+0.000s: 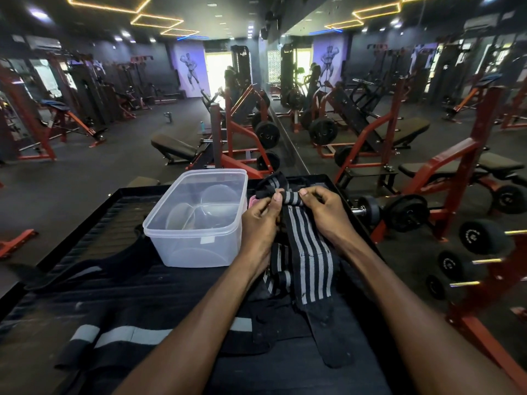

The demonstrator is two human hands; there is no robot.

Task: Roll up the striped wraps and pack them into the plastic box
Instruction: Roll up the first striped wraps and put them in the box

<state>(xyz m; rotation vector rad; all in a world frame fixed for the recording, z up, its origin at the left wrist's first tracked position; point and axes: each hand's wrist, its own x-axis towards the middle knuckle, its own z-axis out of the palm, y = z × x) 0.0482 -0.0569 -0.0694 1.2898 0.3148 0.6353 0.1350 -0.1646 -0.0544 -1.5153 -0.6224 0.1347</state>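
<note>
**The first turn of the roll may slip loose**

While both our hands work at the far end of the striped wrap (pixel 309 252), the roll is only at its start, and here we see the main risks. Our left hand (pixel 261 220) pinches the folded end between thumb and fingers, and our right hand (pixel 325 212) pinches the same end from the other side; both are curled around the cloth. The wrap hangs from this grip towards 6 o'clock and lies over a second striped wrap (pixel 278 276), which sits crumpled at about 7 o'clock of it.

We judge that the first turn is loose. If one thumb lets go early, the elastic cloth may spring open. If we roll unevenly, the roll may become a cone and fit badly. The long tail touches the second wrap, so rolling may drag that one along or tangle the two.

The plastic box (pixel 196 220) stands open at 9 o'clock of our hands, just beside the left one, on the black tray (pixel 85 212). It holds no wrap yet, we judge. A careless elbow may push this light box.
</note>
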